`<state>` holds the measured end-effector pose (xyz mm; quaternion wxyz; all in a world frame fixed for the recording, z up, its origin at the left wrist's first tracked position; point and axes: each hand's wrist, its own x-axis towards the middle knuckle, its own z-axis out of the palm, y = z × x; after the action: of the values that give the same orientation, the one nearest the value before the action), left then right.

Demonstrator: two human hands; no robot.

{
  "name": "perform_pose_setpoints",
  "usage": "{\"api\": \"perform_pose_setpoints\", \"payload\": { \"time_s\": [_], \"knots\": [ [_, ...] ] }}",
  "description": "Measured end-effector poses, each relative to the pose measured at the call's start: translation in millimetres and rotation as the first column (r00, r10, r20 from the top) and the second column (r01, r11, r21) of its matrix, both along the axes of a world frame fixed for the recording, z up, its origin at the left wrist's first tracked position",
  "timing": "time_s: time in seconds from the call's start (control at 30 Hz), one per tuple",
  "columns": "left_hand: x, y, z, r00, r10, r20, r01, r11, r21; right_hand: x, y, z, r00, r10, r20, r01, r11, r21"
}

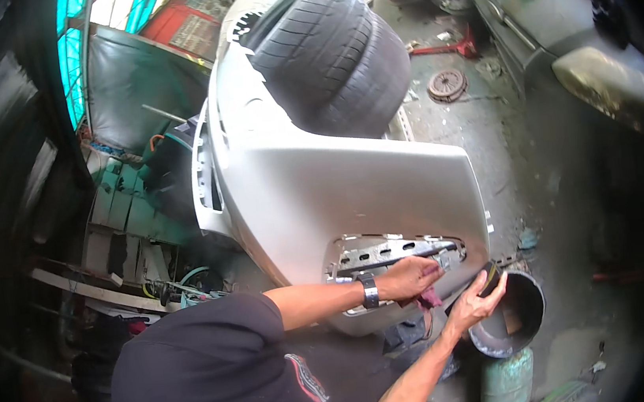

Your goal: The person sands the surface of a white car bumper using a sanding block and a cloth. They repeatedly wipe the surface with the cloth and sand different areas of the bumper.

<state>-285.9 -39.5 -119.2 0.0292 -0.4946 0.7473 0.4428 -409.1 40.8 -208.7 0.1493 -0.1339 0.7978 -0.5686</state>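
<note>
A silver-grey car bumper [351,174] stands in front of me, with a cut-out opening in its lower corner. My left hand [410,278], with a watch on the wrist, is closed on a crumpled maroon cloth [430,297] beside that opening. Just right of the bumper's lower edge, my right hand [473,304] grips a small dark block [492,278] with a yellowish edge. The block is apart from the bumper surface. Through the opening shows a perforated metal bar [380,253].
Stacked tyres [329,57] rest behind the bumper. A dark round bin [531,304] sits on a pale green cylinder [507,386] at the lower right. On the floor lie a round clutch-like disc [448,86] and a red stand [465,45]. A car [546,9] stands at right.
</note>
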Motion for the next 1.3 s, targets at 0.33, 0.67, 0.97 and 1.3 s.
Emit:
{"api": "perform_pose_setpoints", "payload": {
  "time_s": [0.33,0.67,0.97,1.3],
  "knots": [
    [1,0,-1,0.995,-0.101,-0.016,0.097,0.981,-0.167,0,4,-4,1.000,0.019,0.003,-0.019,1.000,-0.025],
    [-8,3,2,0.997,-0.044,0.062,0.046,0.998,-0.033,15,11,0,1.000,-0.018,0.011,0.018,0.999,-0.027],
    [-9,-12,24,0.982,0.143,0.121,-0.166,0.966,0.199,25,-1,12,1.000,-0.013,0.017,0.013,0.999,-0.042],
    [-14,-4,21,0.997,0.068,0.046,-0.076,0.980,0.183,16,12,16,1.000,0.014,0.012,-0.014,0.998,-0.061]
  ]
}}
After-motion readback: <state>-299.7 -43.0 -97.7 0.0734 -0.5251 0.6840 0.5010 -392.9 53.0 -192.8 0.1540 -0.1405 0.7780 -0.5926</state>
